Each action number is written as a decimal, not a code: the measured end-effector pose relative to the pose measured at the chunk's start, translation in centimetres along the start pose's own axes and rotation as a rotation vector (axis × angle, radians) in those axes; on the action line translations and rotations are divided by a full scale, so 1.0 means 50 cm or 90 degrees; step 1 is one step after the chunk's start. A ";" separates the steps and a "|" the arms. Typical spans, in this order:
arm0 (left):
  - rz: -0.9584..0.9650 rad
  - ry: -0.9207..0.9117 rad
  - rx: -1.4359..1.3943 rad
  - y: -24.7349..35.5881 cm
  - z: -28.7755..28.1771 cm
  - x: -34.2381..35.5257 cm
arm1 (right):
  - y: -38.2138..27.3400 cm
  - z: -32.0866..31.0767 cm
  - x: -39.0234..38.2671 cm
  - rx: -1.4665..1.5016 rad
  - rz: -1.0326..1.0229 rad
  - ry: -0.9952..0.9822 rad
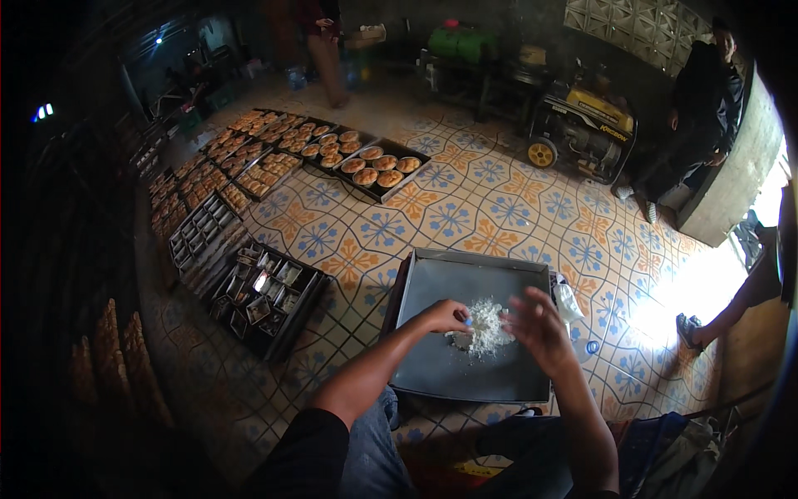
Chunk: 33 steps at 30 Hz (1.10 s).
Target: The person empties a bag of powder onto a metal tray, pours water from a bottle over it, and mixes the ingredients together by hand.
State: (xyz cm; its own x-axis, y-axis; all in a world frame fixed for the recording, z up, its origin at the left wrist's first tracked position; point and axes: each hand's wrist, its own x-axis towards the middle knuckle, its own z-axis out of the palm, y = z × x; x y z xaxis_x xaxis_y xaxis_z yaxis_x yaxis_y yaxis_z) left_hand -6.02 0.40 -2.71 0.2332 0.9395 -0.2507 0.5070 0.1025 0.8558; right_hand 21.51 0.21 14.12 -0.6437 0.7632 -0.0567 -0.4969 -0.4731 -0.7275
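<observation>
A square grey metal tray (pixel 432 366) with raised sides lies in front of me, over my knees. In its middle is a loose heap of white powder (pixel 486 328), with specks scattered around it. My left hand (pixel 447 317) is at the heap's left edge, its fingers curled together. A small blue bit shows at those fingertips, but what it belongs to is too small to make out. Over the heap's right side, my right hand (pixel 539 330) is raised with its fingers apart and slightly blurred; nothing shows in it.
Dark pans of golden baked buns (pixel 387 178) cover the floor at the far left. Nearer stand a stack of small metal moulds (pixel 264 287) and a divided tray (pixel 204 229). A white bag (pixel 567 299) touches the tray's right side. A generator (pixel 582 133) and several people are farther off.
</observation>
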 end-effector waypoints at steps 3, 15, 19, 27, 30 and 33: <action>0.121 0.097 -0.064 0.021 0.016 -0.007 | 0.015 -0.005 0.069 -0.093 -0.011 0.102; 0.195 0.157 0.061 0.161 0.091 -0.058 | 0.159 -0.194 0.029 -0.113 0.167 0.175; 0.193 0.162 0.074 0.166 0.109 -0.067 | 0.172 -0.213 0.019 -0.133 0.145 0.185; 0.273 0.123 0.075 0.101 0.156 -0.001 | 0.180 -0.341 0.009 -0.464 0.145 0.246; 0.190 0.206 0.006 0.019 0.117 0.050 | 0.218 -0.462 0.018 -1.118 -0.064 0.099; 0.083 0.253 0.031 -0.050 0.050 0.042 | 0.253 -0.464 0.028 -1.064 0.011 0.103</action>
State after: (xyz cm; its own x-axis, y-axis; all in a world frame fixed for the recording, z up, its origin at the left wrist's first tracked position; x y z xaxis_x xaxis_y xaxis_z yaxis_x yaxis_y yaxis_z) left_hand -4.72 1.30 -6.51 -0.0348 0.9976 0.0605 0.5354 -0.0325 0.8440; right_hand 27.80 5.49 -11.02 -0.5272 0.8477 -0.0591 0.6989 0.3931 -0.5975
